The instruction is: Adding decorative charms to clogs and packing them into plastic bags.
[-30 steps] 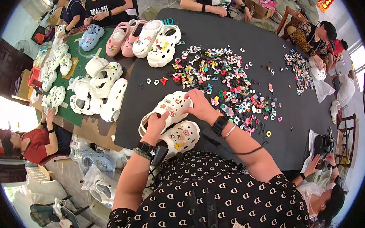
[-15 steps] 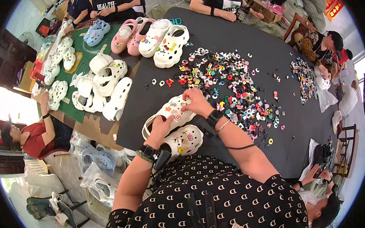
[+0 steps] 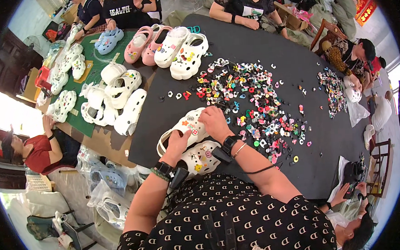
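A white clog (image 3: 191, 117) with holes and small colourful charms on its upper lies tilted at the near edge of the black table. My left hand (image 3: 177, 143) is closed around its side by the foot opening, thumb on top. At the toe end, the bent fingers of my right hand (image 3: 215, 123) grip and press the upper; whether a charm is under the fingertips is hidden. Just below, nearer my body, lies a second white clog (image 3: 202, 159) with charms on it, partly covered by my left hand and wrist gear.
A wide heap of loose charms (image 3: 243, 91) spreads right of the clogs on the black table (image 3: 301, 165). Finished-looking white clogs (image 3: 189, 55) and pink clogs (image 3: 137, 47) stand at far left. More white clogs (image 3: 129, 113) sit on a green mat (image 3: 88, 126). Several people work around.
My right hand has turned and shifted slightly down and right, its fingers now folded over the clog's toe. My left hand keeps its hold, a little farther along. The view has shifted slightly.
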Motion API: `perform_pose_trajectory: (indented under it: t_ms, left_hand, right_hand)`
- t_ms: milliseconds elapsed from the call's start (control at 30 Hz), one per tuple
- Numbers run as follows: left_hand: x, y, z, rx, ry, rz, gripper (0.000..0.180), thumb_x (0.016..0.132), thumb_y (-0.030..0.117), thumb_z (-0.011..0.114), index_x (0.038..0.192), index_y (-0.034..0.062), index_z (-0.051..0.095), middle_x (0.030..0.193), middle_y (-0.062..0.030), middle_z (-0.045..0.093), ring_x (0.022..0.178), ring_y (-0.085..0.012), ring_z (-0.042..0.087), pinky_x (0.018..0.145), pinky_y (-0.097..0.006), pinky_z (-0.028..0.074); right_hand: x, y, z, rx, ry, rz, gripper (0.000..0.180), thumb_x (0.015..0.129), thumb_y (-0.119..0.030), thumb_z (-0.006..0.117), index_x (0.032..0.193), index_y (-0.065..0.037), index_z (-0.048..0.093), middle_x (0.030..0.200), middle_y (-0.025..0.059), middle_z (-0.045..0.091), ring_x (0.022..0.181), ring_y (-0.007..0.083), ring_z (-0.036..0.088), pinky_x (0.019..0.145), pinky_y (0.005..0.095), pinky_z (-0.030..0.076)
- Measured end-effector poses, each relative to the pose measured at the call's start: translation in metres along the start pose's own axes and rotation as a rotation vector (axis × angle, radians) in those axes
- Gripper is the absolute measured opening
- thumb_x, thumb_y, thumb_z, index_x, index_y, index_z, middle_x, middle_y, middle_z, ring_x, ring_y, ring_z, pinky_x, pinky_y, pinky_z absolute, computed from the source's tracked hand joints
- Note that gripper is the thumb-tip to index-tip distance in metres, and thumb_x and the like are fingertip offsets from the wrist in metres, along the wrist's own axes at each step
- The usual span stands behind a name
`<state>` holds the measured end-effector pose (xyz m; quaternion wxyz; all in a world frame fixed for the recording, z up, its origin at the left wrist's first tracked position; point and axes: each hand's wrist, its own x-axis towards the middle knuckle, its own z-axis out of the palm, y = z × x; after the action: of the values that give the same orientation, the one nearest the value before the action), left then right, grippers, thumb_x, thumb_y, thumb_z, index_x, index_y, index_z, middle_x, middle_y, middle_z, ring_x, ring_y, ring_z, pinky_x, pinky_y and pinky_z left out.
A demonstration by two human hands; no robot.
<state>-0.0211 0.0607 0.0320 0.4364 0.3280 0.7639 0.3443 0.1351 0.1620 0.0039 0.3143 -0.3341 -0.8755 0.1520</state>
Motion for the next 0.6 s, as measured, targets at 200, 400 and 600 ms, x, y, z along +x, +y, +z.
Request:
perform_pose_trajectory:
  t_ms: [200,400,600]
  left_hand:
    - [0.002,-0.003,0.005,0.018,-0.008,-0.015,0.043,0.088,0.033,0.066,0.096,-0.0086,0.056,0.089,-0.0123,0.06,0.08,-0.0168,0.053,0.072,-0.033,0.045]
    - [0.007,-0.004,0.012,0.074,0.02,0.019,0.044,0.088,0.033,0.066,0.098,-0.0091,0.056,0.093,-0.0139,0.061,0.083,-0.0178,0.054,0.073,-0.033,0.045]
    - [0.012,-0.005,0.013,0.044,0.02,0.054,0.045,0.088,0.032,0.065,0.1,-0.0099,0.055,0.097,-0.0156,0.061,0.085,-0.0196,0.055,0.074,-0.034,0.045]
  right_hand:
    - [0.0,0.003,0.01,-0.075,0.02,0.027,0.008,0.079,-0.013,0.064,0.081,-0.006,0.06,0.089,0.0063,0.059,0.091,0.027,0.054,0.08,0.0384,0.041]
    - [0.003,0.007,0.021,-0.078,0.075,0.143,0.009,0.08,-0.015,0.063,0.08,-0.007,0.057,0.087,0.0081,0.056,0.089,0.0291,0.053,0.077,0.0426,0.042]
    - [0.01,0.006,0.022,-0.082,0.059,0.234,0.01,0.08,-0.015,0.062,0.081,-0.006,0.057,0.09,0.0091,0.057,0.091,0.0309,0.053,0.076,0.0445,0.042]
